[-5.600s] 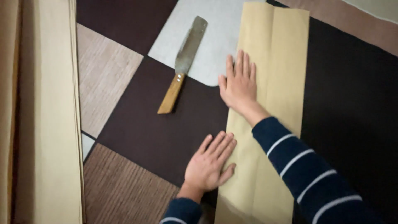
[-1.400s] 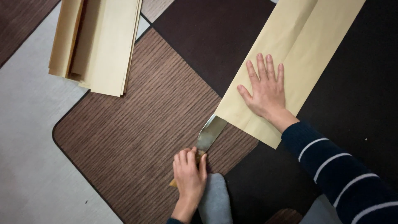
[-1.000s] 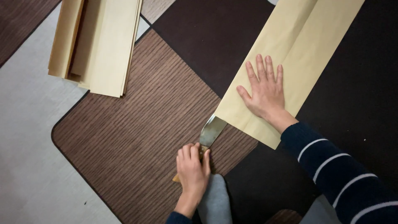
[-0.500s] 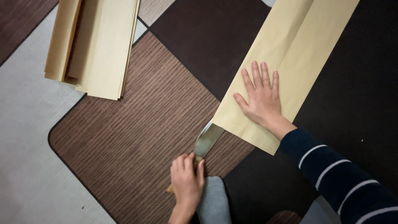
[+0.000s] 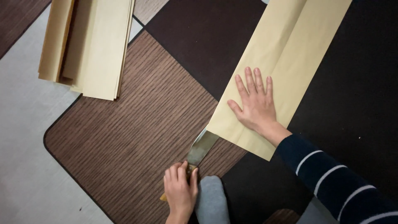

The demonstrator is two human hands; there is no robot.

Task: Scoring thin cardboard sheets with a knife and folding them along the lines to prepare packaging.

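Nearest me, at six o'clock, my left hand is wrapped around the wooden handle of a broad steel-bladed knife, its blade tip slipped under the near edge of a long folded tan paper sheet. A grey-socked foot sits just beside that hand. At three o'clock my right hand lies flat, fingers spread, pressing the sheet onto the patchwork carpet floor. At eleven o'clock lies a stack of folded tan paper sheets.

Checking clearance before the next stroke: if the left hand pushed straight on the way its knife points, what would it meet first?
The left hand grips a knife aimed up and right. Its blade tip already disappears under the folded tan paper, so that paper's near edge comes first; the right hand lies beyond, pressing it flat.
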